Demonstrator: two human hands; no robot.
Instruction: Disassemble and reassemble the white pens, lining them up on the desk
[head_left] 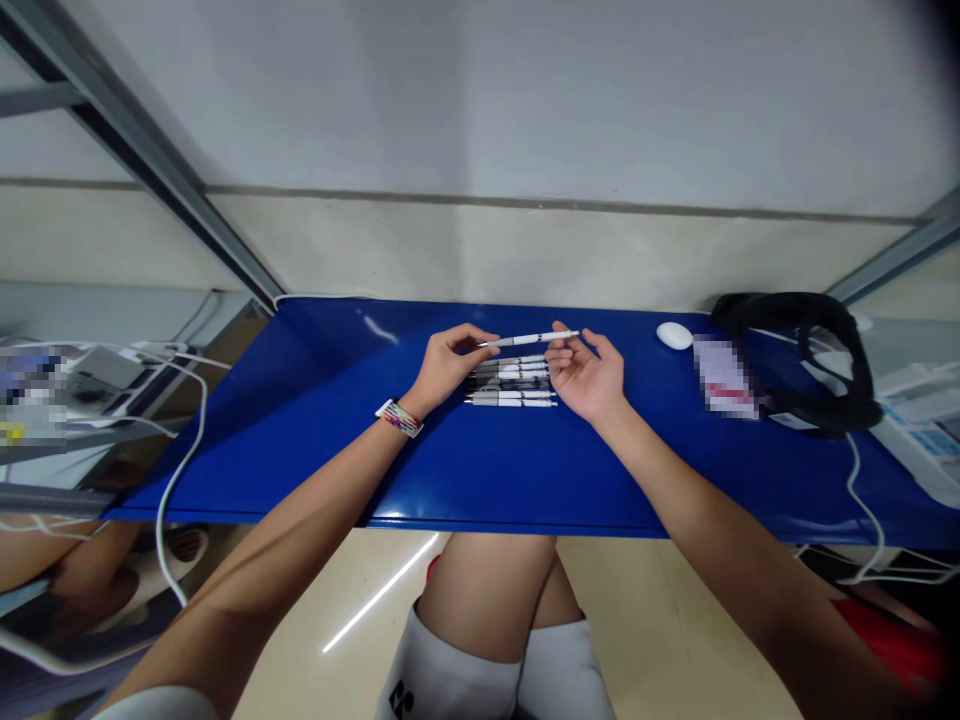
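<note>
A white and grey pen (531, 340) is held level just above a row of similar pens (517, 398) on the blue table. My left hand (453, 366) pinches its grey tip end between thumb and fingers. At the other end my right hand (589, 370) is turned palm up, with the pen's white end resting between its fingertips and thumb. The pens in the row lie side by side, tips pointing left. Fingers of the right hand partly cover their right ends.
On the blue tabletop (480, 470), right of my hands, lie a white rounded object (674, 335), a blurred packet (724, 378) and a black strap-like headset (799, 365). A white cable (184, 470) hangs over the left side. Grey metal posts (172, 180) frame the table before a wall.
</note>
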